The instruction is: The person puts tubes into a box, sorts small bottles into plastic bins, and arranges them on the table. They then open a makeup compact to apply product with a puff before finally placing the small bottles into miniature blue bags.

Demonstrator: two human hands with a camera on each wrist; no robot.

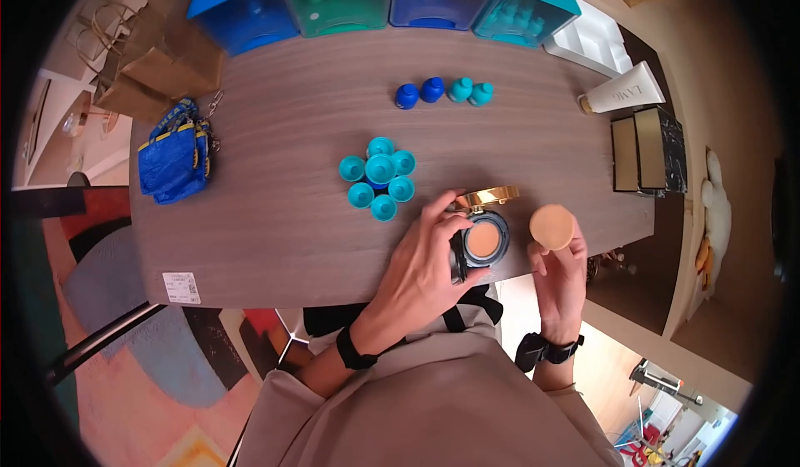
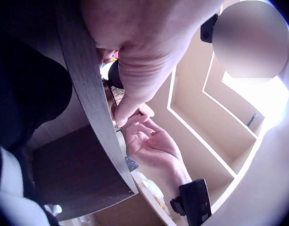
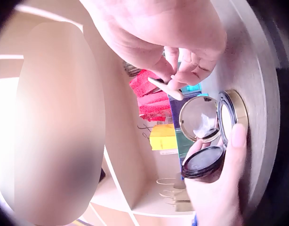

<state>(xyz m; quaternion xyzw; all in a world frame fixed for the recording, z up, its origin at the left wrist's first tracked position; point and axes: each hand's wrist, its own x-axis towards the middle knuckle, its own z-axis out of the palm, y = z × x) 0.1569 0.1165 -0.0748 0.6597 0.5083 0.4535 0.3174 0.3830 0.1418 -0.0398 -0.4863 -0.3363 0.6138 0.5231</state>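
Observation:
My left hand point(image 1: 421, 259) grips an opened makeup cushion compact point(image 1: 483, 240) near the front edge of the table. Its gold lid point(image 1: 492, 196) stands raised at the back, with a round mirror point(image 3: 199, 110) inside. A black inner cover point(image 3: 203, 161) is flipped out beside the left fingers in the right wrist view. Tan makeup fills the round pan. To the right, my right hand point(image 1: 560, 282) pinches a flat, round, beige puff point(image 1: 552, 226), held apart from the compact. In the left wrist view the compact is mostly hidden behind the left hand point(image 2: 140, 52).
Turquoise cups point(image 1: 380, 169) cluster mid-table, with several blue and turquoise bottles point(image 1: 432, 89) behind. Coloured bins point(image 1: 337, 0) line the back. A blue bag point(image 1: 173, 163) lies left; a white tube point(image 1: 625, 89) and black boxes point(image 1: 650, 150) stand right.

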